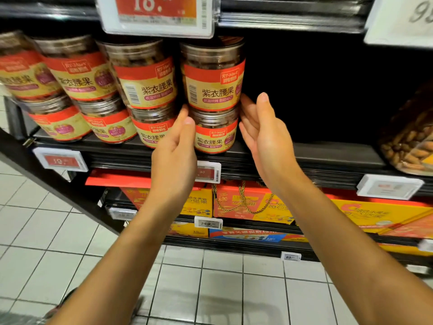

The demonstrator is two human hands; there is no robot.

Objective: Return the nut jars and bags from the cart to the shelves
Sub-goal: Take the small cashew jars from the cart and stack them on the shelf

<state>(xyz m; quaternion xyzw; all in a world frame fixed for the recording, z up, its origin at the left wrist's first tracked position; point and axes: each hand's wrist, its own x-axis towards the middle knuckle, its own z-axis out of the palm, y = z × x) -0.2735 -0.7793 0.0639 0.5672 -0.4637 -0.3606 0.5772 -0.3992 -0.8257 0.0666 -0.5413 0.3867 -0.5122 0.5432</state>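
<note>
On the shelf [328, 158], the tips of the left grip [174, 148] are partly hidden between jars. The stacked jars [214, 90] are seen between it and the right grip [262, 132]; both are spread, nothing held.

Bright, even store light from overhead; floor tiles [58, 231] pale, slightly washed. Deep shadow fills the shelf [328, 148] recess right of the stacked jars [213, 90]. Soft sheen on the jar lids and on the price tag [159, 15] above the jars. Wide-angle bowing: shelf edges curve away from the jars. Labels far left of the jars blurred; frame corners smeared.
</note>
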